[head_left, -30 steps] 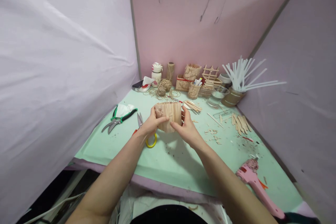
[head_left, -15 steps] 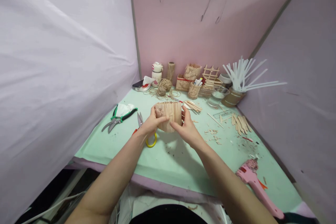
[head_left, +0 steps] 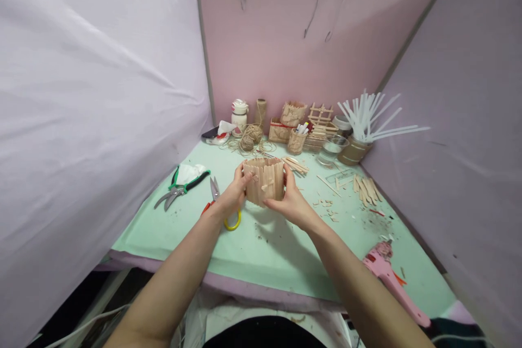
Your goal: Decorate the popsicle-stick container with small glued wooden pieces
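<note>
Stick-built container [head_left: 265, 180] held between left hand [head_left: 236, 190] and right hand [head_left: 294, 202], one each side; both touching, neither nearer. Sticks roughly upright, open rim uppermost. Looks to me raised over the tabletop [head_left: 244, 255], right of the scissors [head_left: 215, 189].

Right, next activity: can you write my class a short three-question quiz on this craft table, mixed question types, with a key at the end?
1. True or false: the left hand and the right hand both hold the wooden-stick container.

2. What stands in the brown pot at the back right?
A) paintbrushes
B) long white sticks
C) forks

3. Fill in: the scissors, partly hidden by the left arm, are coloured red and ____ at the grip end.

Key: 1. True; 2. B; 3. yellow
</note>
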Action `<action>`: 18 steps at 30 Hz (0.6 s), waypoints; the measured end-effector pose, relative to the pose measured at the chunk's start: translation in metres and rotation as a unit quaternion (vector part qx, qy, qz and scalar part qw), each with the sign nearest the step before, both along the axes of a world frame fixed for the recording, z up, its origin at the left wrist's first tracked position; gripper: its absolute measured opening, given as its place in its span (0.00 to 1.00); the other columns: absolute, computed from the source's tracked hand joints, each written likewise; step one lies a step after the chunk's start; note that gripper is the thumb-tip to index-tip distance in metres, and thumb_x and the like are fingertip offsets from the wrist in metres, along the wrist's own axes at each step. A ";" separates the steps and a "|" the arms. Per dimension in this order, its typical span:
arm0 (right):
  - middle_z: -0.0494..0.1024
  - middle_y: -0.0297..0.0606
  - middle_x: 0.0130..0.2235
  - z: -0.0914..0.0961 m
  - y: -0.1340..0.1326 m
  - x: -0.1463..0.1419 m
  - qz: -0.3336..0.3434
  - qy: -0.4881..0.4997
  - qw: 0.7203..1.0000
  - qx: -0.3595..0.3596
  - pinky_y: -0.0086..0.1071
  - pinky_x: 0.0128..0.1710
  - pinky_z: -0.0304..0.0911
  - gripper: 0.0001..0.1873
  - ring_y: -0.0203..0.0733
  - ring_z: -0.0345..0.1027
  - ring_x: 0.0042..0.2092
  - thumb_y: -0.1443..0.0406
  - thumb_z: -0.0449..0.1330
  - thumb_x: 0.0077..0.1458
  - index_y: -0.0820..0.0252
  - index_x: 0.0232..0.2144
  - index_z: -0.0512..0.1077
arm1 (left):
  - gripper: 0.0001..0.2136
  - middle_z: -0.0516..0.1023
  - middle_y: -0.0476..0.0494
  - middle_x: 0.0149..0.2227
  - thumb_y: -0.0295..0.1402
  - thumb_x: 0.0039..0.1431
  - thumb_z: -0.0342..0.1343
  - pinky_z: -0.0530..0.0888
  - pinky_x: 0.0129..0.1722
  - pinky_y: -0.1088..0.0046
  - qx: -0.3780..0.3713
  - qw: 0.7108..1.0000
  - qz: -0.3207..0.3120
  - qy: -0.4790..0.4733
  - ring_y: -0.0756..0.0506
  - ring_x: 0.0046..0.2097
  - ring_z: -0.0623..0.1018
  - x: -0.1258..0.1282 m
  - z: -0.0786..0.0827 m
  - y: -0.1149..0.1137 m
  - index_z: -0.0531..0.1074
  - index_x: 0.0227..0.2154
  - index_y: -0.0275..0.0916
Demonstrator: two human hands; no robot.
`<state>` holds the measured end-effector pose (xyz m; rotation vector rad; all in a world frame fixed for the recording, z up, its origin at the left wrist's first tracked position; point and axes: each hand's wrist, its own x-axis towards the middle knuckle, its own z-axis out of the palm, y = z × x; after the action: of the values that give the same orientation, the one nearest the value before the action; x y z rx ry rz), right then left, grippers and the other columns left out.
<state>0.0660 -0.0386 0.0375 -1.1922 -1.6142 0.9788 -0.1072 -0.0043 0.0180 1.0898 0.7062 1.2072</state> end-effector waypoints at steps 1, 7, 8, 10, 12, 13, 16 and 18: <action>0.46 0.46 0.67 -0.002 0.000 0.001 0.003 0.001 1.000 0.006 0.47 0.62 0.51 0.59 0.49 0.44 0.66 0.65 0.65 0.41 0.52 0.66 0.33 | 0.41 0.53 0.41 0.66 0.53 0.50 0.58 0.61 0.60 0.63 0.010 1.000 0.006 0.017 0.41 0.65 0.58 0.000 -0.001 0.000 0.46 0.63 0.49; 0.47 0.49 0.67 -0.029 -0.002 0.002 -0.031 0.028 0.999 0.003 0.46 0.61 0.52 0.62 0.47 0.45 0.66 0.67 0.65 0.40 0.55 0.66 0.28 | 0.42 0.48 0.35 0.67 0.47 0.55 0.56 0.55 0.62 0.61 0.101 0.981 0.004 0.165 0.40 0.65 0.56 0.000 -0.007 0.000 0.37 0.66 0.42; 0.47 0.48 0.67 -0.034 -0.003 0.002 -0.039 0.036 0.999 0.001 0.46 0.61 0.52 0.62 0.47 0.45 0.66 0.67 0.65 0.40 0.54 0.66 0.28 | 0.42 0.48 0.34 0.67 0.46 0.56 0.55 0.54 0.63 0.62 0.110 0.978 0.001 0.180 0.40 0.65 0.56 0.001 -0.007 0.000 0.36 0.66 0.40; 0.48 0.46 0.67 -0.042 -0.004 0.002 -0.044 0.052 0.998 0.000 0.45 0.62 0.52 0.63 0.47 0.45 0.66 0.66 0.66 0.40 0.52 0.66 0.28 | 0.42 0.48 0.32 0.66 0.46 0.57 0.54 0.54 0.63 0.62 0.113 0.974 -0.001 0.197 0.40 0.65 0.57 0.001 -0.006 -0.001 0.35 0.66 0.39; 0.48 0.46 0.67 -0.047 -0.005 0.003 -0.038 0.061 0.997 0.004 0.46 0.62 0.51 0.63 0.47 0.46 0.66 0.66 0.67 0.40 0.50 0.66 0.28 | 0.42 0.48 0.32 0.66 0.46 0.57 0.53 0.54 0.63 0.61 0.109 0.972 -0.005 0.207 0.39 0.65 0.57 0.003 -0.004 -0.003 0.33 0.66 0.39; 0.47 0.46 0.67 -0.048 -0.005 0.004 -0.035 0.060 0.998 0.007 0.46 0.62 0.50 0.63 0.48 0.45 0.66 0.66 0.67 0.40 0.50 0.66 0.28 | 0.42 0.47 0.32 0.66 0.46 0.57 0.53 0.54 0.63 0.61 0.109 0.971 -0.007 0.211 0.39 0.65 0.57 0.004 -0.003 -0.003 0.33 0.65 0.39; 0.46 0.45 0.68 -0.052 -0.008 0.006 -0.038 0.045 0.998 0.004 0.47 0.62 0.49 0.64 0.48 0.42 0.67 0.66 0.67 0.40 0.49 0.66 0.27 | 0.43 0.47 0.32 0.66 0.47 0.56 0.54 0.55 0.62 0.61 0.110 0.970 -0.009 0.218 0.39 0.65 0.56 0.006 -0.002 -0.005 0.33 0.65 0.40; 0.45 0.46 0.67 -0.052 -0.012 0.009 -0.055 0.020 0.998 -0.009 0.48 0.63 0.47 0.65 0.49 0.40 0.67 0.65 0.67 0.40 0.49 0.66 0.26 | 0.43 0.48 0.32 0.66 0.48 0.55 0.54 0.56 0.62 0.60 0.110 0.969 -0.003 0.219 0.38 0.65 0.55 0.006 -0.003 -0.004 0.35 0.65 0.41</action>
<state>0.0745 -0.0508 -0.0147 -1.2522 -1.4953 0.9445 -0.1013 -0.0085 0.0148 1.5702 0.9175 1.0650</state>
